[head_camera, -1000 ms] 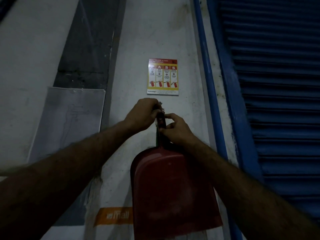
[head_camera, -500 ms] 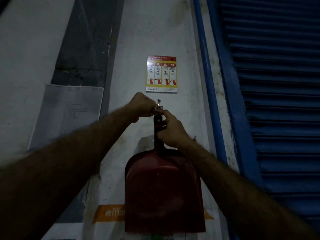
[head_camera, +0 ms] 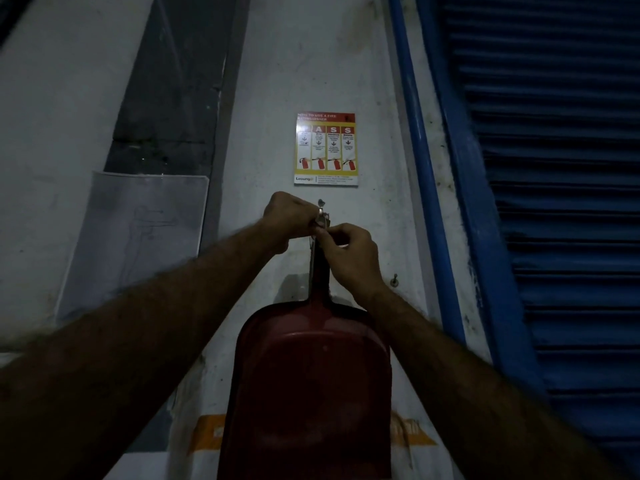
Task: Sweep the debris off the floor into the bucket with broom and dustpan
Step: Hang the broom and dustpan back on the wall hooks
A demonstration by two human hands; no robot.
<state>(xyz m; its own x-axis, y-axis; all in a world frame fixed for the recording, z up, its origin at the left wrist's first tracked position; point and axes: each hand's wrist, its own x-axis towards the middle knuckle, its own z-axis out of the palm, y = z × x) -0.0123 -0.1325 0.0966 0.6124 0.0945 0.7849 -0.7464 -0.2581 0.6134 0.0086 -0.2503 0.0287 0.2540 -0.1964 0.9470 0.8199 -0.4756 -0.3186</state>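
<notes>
A red dustpan hangs flat against the white wall, its dark handle pointing up toward a small metal hook. My left hand pinches the top end of the handle just below the hook. My right hand grips the handle's top from the right, fingertips touching the left hand's. No broom, bucket or debris is in view.
A fire-extinguisher instruction poster is fixed to the wall just above the hook. A blue shutter and blue pipe run down the right. A clear plastic sheet hangs at left. A screw sticks out right of the handle.
The dustpan has risen up the wall and now hangs straight. Both hands have moved up with the handle's end to the hook.
</notes>
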